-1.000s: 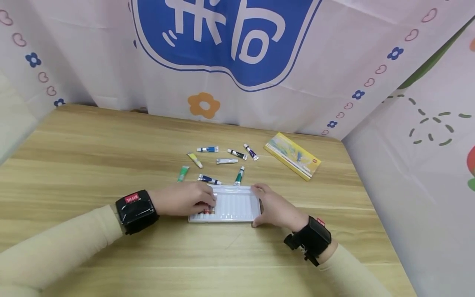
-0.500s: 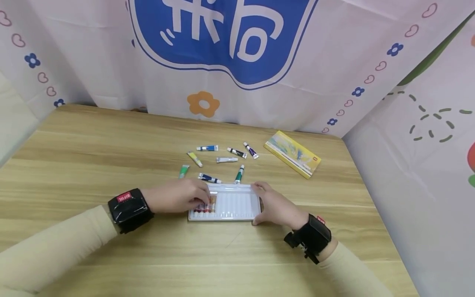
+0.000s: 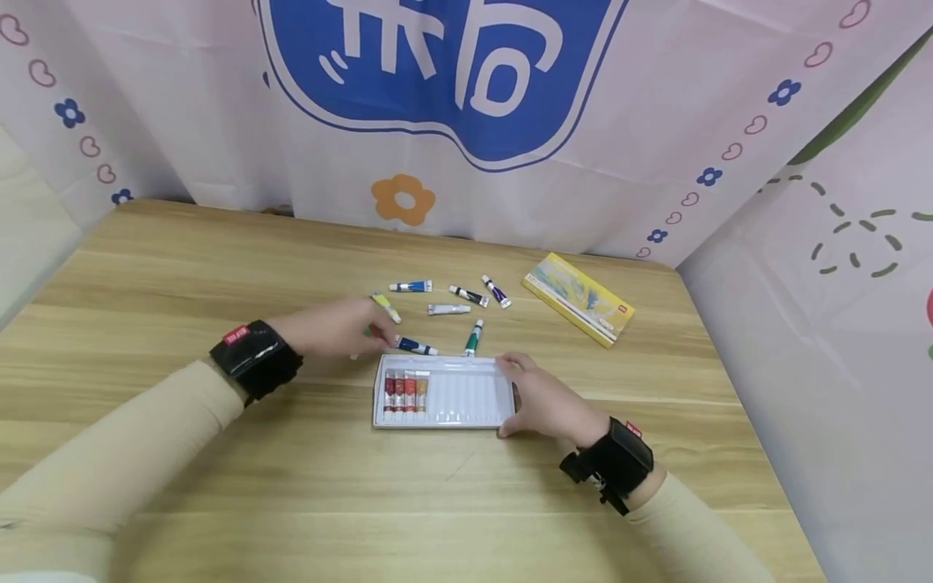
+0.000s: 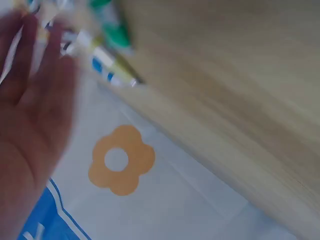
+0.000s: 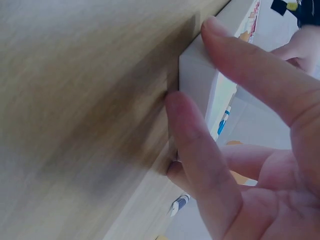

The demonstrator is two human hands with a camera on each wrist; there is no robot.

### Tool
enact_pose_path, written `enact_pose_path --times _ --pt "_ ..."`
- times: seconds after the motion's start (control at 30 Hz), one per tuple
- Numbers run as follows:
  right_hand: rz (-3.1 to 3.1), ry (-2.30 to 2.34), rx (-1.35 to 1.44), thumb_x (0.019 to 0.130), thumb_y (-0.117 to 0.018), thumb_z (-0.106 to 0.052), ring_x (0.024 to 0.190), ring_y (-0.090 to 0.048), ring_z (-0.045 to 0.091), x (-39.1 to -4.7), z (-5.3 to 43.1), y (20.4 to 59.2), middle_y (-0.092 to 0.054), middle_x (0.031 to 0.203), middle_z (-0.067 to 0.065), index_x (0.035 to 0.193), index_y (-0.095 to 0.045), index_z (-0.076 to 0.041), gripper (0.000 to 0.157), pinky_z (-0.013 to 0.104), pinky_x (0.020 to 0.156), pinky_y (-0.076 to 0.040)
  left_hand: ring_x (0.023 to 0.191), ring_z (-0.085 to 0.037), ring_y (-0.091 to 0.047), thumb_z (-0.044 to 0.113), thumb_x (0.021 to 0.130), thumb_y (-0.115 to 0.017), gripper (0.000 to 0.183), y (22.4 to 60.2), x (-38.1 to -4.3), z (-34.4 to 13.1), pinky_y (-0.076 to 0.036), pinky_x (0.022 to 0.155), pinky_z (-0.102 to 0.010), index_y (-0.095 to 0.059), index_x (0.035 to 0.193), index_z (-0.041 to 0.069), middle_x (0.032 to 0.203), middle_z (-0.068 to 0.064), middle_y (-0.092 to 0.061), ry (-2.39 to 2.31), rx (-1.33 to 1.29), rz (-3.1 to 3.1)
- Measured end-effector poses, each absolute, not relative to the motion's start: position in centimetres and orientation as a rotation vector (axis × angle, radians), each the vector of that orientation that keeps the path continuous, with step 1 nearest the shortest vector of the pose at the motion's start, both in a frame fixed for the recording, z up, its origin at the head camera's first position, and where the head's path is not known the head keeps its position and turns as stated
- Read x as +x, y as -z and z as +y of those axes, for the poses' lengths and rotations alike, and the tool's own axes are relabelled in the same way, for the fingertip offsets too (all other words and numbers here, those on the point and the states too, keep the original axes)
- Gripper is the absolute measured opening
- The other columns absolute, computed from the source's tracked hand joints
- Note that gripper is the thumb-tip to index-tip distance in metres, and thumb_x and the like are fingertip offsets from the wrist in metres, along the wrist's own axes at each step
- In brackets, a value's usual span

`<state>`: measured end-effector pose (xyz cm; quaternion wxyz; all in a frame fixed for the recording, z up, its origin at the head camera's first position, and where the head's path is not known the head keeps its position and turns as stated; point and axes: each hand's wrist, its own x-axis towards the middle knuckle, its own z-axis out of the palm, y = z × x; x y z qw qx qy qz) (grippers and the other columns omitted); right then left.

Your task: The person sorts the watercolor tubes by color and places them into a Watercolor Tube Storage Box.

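A white plastic tray (image 3: 470, 397) with ribbed slots lies on the table; several red and ochre paint tubes (image 3: 405, 393) lie side by side in its left end. My right hand (image 3: 550, 405) grips the tray's right end, thumb at the front corner and fingers towards the back; the right wrist view shows the fingertips on the white side wall (image 5: 197, 82). Beyond the tray's back left corner, my left hand (image 3: 346, 326) is over the light green tube (image 4: 111, 27), mostly hidden in the head view. Its fingers look extended, though blurred. A yellow tube (image 3: 386, 308) lies just beyond.
Behind the tray are loose tubes: navy (image 3: 417, 346), dark green (image 3: 474, 338), white (image 3: 448, 309), blue (image 3: 411, 286), black (image 3: 469, 295) and purple (image 3: 496, 291). A yellow box (image 3: 579, 300) lies at the back right. A printed curtain (image 3: 291, 170) borders the table's back.
My left hand has let go of the ochre tube in the tray and moved back and left to the light green tube. The right hand has stayed on the tray.
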<state>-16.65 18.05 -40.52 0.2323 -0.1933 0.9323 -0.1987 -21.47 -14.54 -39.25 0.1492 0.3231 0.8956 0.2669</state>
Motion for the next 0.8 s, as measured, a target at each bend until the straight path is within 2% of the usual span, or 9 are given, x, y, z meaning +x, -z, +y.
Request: enact_pose_path --times 0.2,0.43,0.57,0.8 --pt "2.559 0.543 -0.547 0.074 -0.094 -0.014 0.141 -0.043 0.035 -16.6 18.0 40.5 -0.029 0.162 0.021 0.157 -0.034 0.002 0.103 0.047 0.114 -0.038 0.096 -0.017 -0.066 0.008 0.096 -0.070 0.010 39.0 -23.9 -14.4 -0.055 0.091 -0.041 -0.079 0.101 0.011 0.100 0.001 -0.072 -0.765 0.839 2.461" --pt "2.564 0.536 -0.554 0.074 -0.093 -0.014 0.143 -0.040 0.037 -16.7 18.0 40.4 -0.027 0.163 0.022 0.157 -0.032 0.002 0.105 0.047 0.115 -0.037 0.093 -0.022 -0.064 0.005 0.097 -0.067 0.011 39.2 -27.2 -13.9 -0.055 0.084 -0.040 -0.077 0.102 0.006 0.100 -0.005 -0.071 -0.847 0.722 2.609" --pt "2.559 0.532 -0.560 0.074 -0.093 -0.014 0.143 -0.040 0.038 -16.7 17.9 40.4 -0.027 0.163 0.022 0.157 -0.031 0.002 0.105 0.047 0.115 -0.036 0.094 -0.025 -0.064 0.000 0.094 -0.069 0.011 39.4 -28.6 -13.5 -0.054 0.083 -0.041 -0.077 0.100 0.004 0.100 -0.008 -0.071 -0.799 0.660 2.698" --pt "2.573 0.526 -0.551 0.073 -0.094 -0.015 0.141 -0.043 0.037 -16.6 17.8 40.5 -0.028 0.163 0.021 0.157 -0.033 0.002 0.105 0.047 0.113 -0.039 0.102 -0.031 -0.064 0.001 0.092 -0.068 0.014 39.7 -30.3 -11.9 -0.051 0.092 -0.047 -0.077 0.104 0.003 0.108 -0.013 -0.071 -0.704 0.554 2.793"
